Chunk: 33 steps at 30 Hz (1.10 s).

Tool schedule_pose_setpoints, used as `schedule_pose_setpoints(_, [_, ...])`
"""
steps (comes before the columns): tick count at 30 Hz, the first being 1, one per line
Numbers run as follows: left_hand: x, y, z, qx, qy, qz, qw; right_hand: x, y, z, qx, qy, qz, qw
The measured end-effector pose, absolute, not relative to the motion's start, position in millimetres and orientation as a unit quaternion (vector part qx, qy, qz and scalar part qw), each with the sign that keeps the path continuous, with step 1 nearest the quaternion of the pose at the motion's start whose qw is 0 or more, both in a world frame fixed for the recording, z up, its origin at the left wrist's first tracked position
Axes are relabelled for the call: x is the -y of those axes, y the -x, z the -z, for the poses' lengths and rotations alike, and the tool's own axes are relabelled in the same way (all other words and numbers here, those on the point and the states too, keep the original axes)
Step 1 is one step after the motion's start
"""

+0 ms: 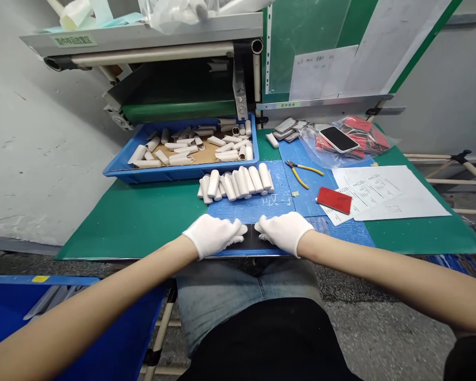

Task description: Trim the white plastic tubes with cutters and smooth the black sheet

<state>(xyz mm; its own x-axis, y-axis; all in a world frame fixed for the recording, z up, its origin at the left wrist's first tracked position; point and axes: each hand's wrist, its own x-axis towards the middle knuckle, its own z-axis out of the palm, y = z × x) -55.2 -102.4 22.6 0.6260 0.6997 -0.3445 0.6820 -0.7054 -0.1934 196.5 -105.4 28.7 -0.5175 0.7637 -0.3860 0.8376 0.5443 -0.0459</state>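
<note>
A dark, flat strip [250, 239] lies at the front edge of the table, on blue sheeting. My left hand [216, 234], in a white glove, is closed at the strip's left part. From the other side, my white-gloved right hand [284, 232] has its fingers bent over the right part. The fingertips of both hands face each other with a small gap of dark surface between them. What lies under the fingers is hidden. Just beyond the hands, a pile of white, tube-like plastic pieces [238, 182] rests on the blue sheeting [246, 210].
A blue tray [174, 173] with many similar pieces stands behind the pile, below a green roller [178, 110]. To the right are yellow-handled cutters [301, 174], a red block [333, 200], paper sheets [400, 196], and a phone [338, 139] on a plastic bag of red pieces [375, 138].
</note>
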Motion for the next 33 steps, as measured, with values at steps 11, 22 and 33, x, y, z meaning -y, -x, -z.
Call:
schedule_pose_setpoints(11, [85,48,-36,0.355,0.902,-0.244,0.004,84,-185,-49,-0.87,-0.428,0.09,0.229])
schedule_pose_setpoints(22, [90,53,-31,0.374,0.91,-0.179,-0.017,83,-178,-49,-0.872,-0.42,0.094,0.233])
schedule_pose_setpoints(33, [119,84,-44,0.467,0.865,-0.184,0.017,103,-243,-51,-0.828,-0.533,0.077,0.155])
